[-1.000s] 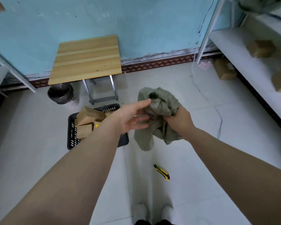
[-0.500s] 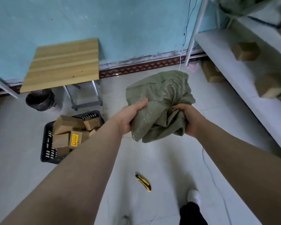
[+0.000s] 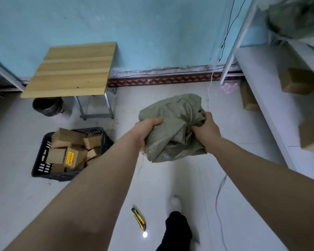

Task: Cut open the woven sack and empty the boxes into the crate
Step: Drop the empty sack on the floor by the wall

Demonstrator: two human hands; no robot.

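Observation:
The grey-green woven sack [image 3: 172,124] is crumpled into a loose bundle and held in the air in front of me. My left hand [image 3: 145,129] grips its left side and my right hand [image 3: 206,129] grips its right side. To the lower left, a black plastic crate [image 3: 42,165] stands on the floor, piled with several brown cardboard boxes [image 3: 67,140]; one box bears a yellow label. A yellow and black utility knife [image 3: 139,218] lies on the floor near my feet.
A wooden folding table [image 3: 72,69] stands by the blue wall, with a dark bin [image 3: 46,106] under it. White shelving [image 3: 265,87] on the right holds more brown boxes [image 3: 297,80]. A cable trails across the floor on the right. My shoe [image 3: 175,203] is below the sack.
The sack has gone from hanging in my right hand to being bunched up between both hands. My view has shifted right, so the crate and table sit further left.

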